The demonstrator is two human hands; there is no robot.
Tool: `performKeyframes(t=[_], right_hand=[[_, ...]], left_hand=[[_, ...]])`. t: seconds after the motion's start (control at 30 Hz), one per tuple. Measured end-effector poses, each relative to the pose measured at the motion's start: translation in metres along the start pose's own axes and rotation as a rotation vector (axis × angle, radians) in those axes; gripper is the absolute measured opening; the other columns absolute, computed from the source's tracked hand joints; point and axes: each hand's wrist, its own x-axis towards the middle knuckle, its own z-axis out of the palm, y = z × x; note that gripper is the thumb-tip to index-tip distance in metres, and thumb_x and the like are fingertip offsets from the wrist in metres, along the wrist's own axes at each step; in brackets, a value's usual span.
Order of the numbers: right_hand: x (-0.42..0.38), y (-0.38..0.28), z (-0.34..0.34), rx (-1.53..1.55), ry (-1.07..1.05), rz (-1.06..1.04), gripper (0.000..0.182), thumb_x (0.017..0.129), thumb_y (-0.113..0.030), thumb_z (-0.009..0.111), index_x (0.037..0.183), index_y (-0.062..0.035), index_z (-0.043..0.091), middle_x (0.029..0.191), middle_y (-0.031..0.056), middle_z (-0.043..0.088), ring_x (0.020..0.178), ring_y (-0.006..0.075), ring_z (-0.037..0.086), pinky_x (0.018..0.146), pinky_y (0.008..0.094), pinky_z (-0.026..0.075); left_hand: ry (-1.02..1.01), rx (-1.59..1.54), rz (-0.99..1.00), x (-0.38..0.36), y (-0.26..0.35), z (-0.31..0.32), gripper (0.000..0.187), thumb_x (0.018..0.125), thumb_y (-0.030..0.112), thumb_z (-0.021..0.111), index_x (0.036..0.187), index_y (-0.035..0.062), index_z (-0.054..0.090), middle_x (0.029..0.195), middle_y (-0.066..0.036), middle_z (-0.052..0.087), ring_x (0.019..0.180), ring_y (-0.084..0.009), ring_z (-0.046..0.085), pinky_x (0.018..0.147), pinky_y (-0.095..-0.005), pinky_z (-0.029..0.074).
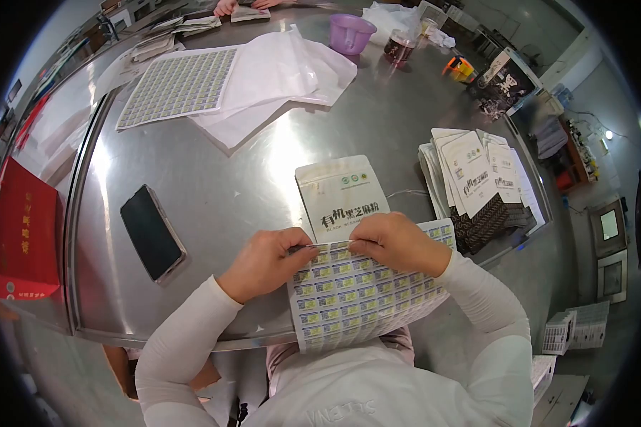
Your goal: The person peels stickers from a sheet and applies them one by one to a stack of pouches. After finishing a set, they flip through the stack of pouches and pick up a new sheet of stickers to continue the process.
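Observation:
A sheet of small printed stickers (363, 299) hangs over the table's front edge toward my lap. My left hand (272, 260) pinches its top edge near the left corner. Further right along the same edge, my right hand (399, 243) pinches it between thumb and fingers. Just beyond the sheet lies a white pouch (340, 186) with black Chinese lettering, its lower part hidden by the sheet and my right hand.
To the left lie a phone (152, 231) and a red box (27, 231). A pile of pouches (477, 174) is at right. Behind are another sticker sheet (181, 84), white paper (263, 78), a purple basket (350, 34) and a jar (399, 47). Another person's hands (226, 7) are at the far edge.

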Motion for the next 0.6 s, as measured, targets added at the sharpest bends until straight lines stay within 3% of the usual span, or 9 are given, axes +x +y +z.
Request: performKeyframes(t=[0.03,0.23,0.33,0.43,0.53,0.6], right_hand=[[0.0,0.001,0.001,-0.003,0.004,-0.014,0.016,0.084,-0.018,0.068,0.09,-0.0034,0.065,0.082,0.0129,0.065,0.075,0.032,0.062,0.067,0.0369,0.048],[0.004,-0.003,0.008,0.011,0.177,-0.045,0.018,0.085,-0.022,0.066,0.091,-0.0058,0.063,0.084,0.0076,0.065,0.082,0.0271,0.063,0.075,0.0398,0.046],[0.006,-0.004,0.015,-0.09,0.2,-0.06,0.018,0.083,-0.02,0.067,0.095,-0.0076,0.06,0.088,0.0049,0.065,0.086,0.025,0.062,0.081,0.04,0.044],[0.005,0.001,0.022,-0.112,0.257,-0.143,0.017,0.082,-0.016,0.068,0.093,-0.0084,0.059,0.089,0.0053,0.064,0.088,0.0255,0.06,0.085,0.0411,0.041],[0.007,0.0,0.024,-0.14,0.404,-0.305,0.016,0.08,-0.012,0.07,0.089,-0.0087,0.057,0.094,0.0041,0.063,0.088,0.0249,0.059,0.08,0.0364,0.044],[0.011,-0.002,0.017,-0.029,0.452,-0.289,0.013,0.082,-0.01,0.068,0.088,-0.0079,0.057,0.091,0.0038,0.064,0.086,0.0226,0.06,0.077,0.0337,0.045]], left_hand=[[-0.002,0.03,-0.014,0.0,0.002,-0.001,0.021,0.087,0.02,0.064,0.092,0.0001,0.067,0.078,-0.013,0.069,0.064,-0.0202,0.064,0.06,-0.0316,0.049],[0.007,-0.002,-0.051,0.003,-0.002,0.0,0.021,0.087,0.021,0.064,0.092,0.0003,0.068,0.076,-0.012,0.069,0.063,-0.0181,0.063,0.06,-0.0313,0.049],[0.041,-0.055,-0.041,0.004,-0.009,0.004,0.02,0.089,0.018,0.064,0.09,-0.0014,0.067,0.071,-0.008,0.066,0.063,-0.0092,0.057,0.059,-0.027,0.048],[0.035,-0.115,-0.081,0.004,-0.012,0.005,0.018,0.089,0.016,0.063,0.091,-0.0018,0.066,0.072,-0.007,0.066,0.066,-0.0085,0.057,0.062,-0.0255,0.048],[0.007,-0.101,-0.114,0.003,-0.008,0.003,0.016,0.089,0.015,0.063,0.094,0.0001,0.066,0.081,-0.007,0.067,0.071,-0.0084,0.058,0.065,-0.0247,0.048],[0.056,-0.084,-0.02,0.005,-0.012,0.005,0.013,0.088,0.014,0.063,0.094,0.0024,0.066,0.094,-0.009,0.068,0.077,-0.012,0.06,0.069,-0.0268,0.049]])
